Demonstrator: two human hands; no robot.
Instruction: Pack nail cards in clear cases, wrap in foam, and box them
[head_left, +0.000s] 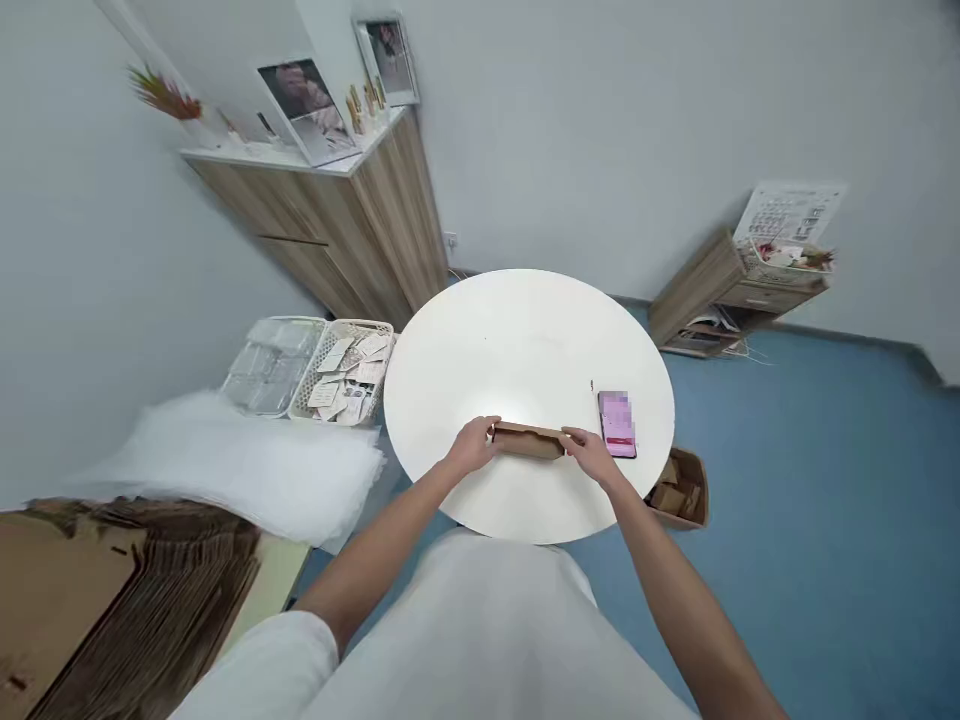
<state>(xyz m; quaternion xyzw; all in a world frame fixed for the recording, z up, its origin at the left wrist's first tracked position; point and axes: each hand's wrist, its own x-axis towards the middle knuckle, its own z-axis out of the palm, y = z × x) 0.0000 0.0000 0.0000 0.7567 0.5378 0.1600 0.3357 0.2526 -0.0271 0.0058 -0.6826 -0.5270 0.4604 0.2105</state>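
Over the near part of a round white table (517, 350) I hold a small brown cardboard box (528, 443) by its two ends. My left hand (474, 446) grips its left end, fingers closed round the edge. At the right end, my right hand (589, 452) pinches the cardboard between thumb and fingers. The long side of the box faces me; what is inside it, if anything, cannot be made out. Just right of my right hand, a phone (617, 425) with a lit pink screen lies on the table.
Left of the table stand a white basket of cards and packets (346, 375), a clear plastic bin (274, 365), white foam sheets (262, 460) and stacked flat cardboard (180, 590). A carton of small boxes (681, 490) sits on the floor at right. Wooden cabinets (360, 220) line the wall.
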